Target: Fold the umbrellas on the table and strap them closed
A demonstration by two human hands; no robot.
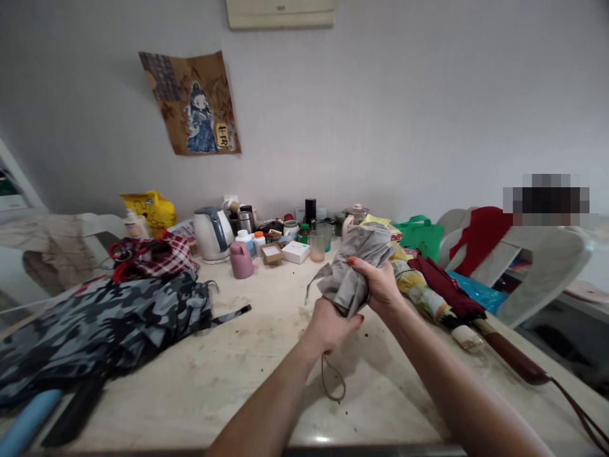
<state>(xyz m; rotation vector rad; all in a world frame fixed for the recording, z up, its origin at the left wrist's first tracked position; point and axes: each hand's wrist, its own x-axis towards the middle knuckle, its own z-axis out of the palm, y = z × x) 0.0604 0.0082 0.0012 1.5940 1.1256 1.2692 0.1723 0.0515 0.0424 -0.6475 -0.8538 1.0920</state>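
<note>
Currently both hands are holding a grey folding umbrella (358, 257) in the air, just above the middle of the pale table (223, 374).

- Left hand (332, 328): fingers are wrapping tight round the lower end of the umbrella, near its handle, which is hidden inside the fist. A thin brown wrist cord (333, 381) is hanging in a loop below this hand, and its lowest part is lying close to the tabletop.
- Right hand (380, 287): it is clamping the bunched grey fabric just above the left hand, thumb on the near side, nails painted red. The two hands are touching or nearly so; the exact contact is not clear.
- The umbrella's canopy is standing loose and crumpled, with the top pointing up and away, and one strap end is dangling to the left.

Surroundings:
- A camouflage umbrella (109, 320) is lying flat on the left of the table, well apart from the hands, with a plaid umbrella (155, 254) behind it.
- A white kettle (214, 233) and a pink bottle (241, 260) are standing at the back among small jars and boxes.
- A dark red umbrella (447, 285) with a wooden handle is lying to the right, beside a floral one (421, 293), near the right forearm.
- A green bag (421, 235) is sitting behind them.
</note>
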